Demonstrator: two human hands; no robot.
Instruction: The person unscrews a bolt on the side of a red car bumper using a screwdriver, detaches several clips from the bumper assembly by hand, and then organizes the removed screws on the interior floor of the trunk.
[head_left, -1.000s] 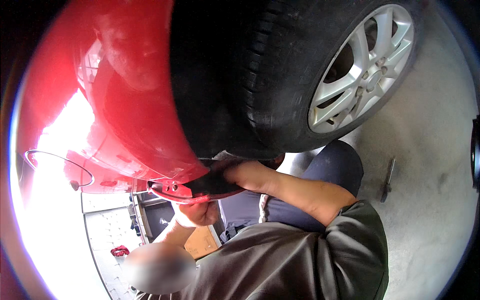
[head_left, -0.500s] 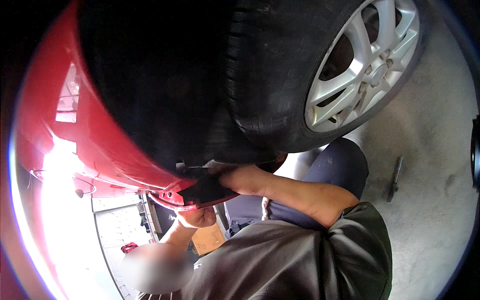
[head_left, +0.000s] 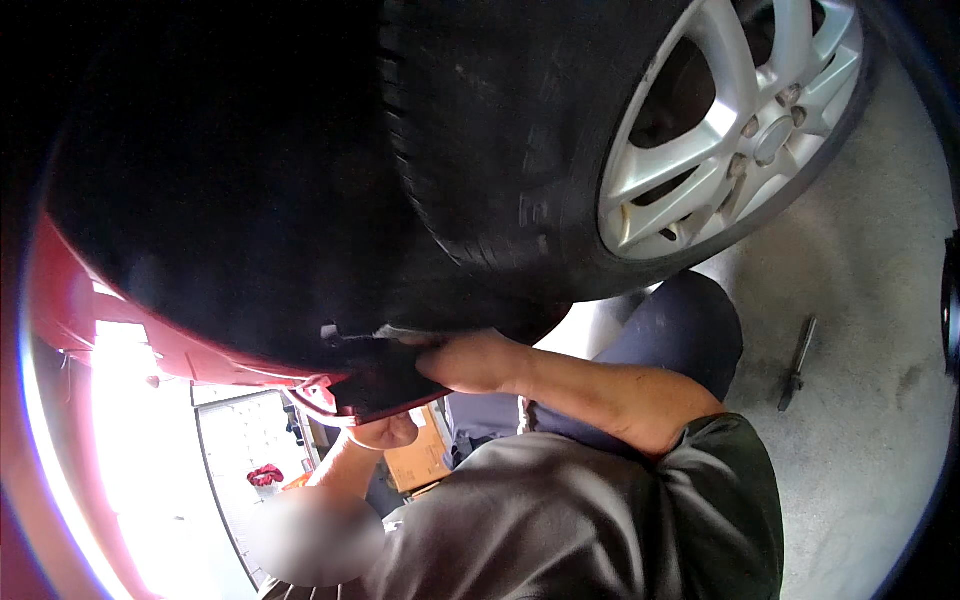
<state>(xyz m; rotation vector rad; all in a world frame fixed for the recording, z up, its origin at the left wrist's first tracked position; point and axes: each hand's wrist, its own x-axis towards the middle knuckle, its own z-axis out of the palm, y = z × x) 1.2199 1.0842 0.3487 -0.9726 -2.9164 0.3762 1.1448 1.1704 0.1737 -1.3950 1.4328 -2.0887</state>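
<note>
A red car body panel (head_left: 180,345) curves along the edge of a dark wheel arch (head_left: 220,200). At its lower end, the fingers of my left hand (head_left: 385,431) are curled closed on the panel's edge. Just above and to the right, my right hand (head_left: 470,362) is closed against the black liner (head_left: 380,383) inside the arch. Shadow hides its fingertips and whatever they grip. Close to that hand, a pale grey strip (head_left: 400,333) shows along the liner. A blurred patch covers part of my left arm.
A black tyre (head_left: 500,170) with a silver spoked wheel (head_left: 735,140) stands over my bent knee (head_left: 685,320). On the grey floor (head_left: 860,450) at right lies a slim metal tool (head_left: 798,362) with a dark end. A cardboard box (head_left: 418,455) sits behind my left hand.
The view has shifted, with the wheel arch filling more of the left side. Both hands appear slightly farther left, keeping their places at the panel edge and liner.
</note>
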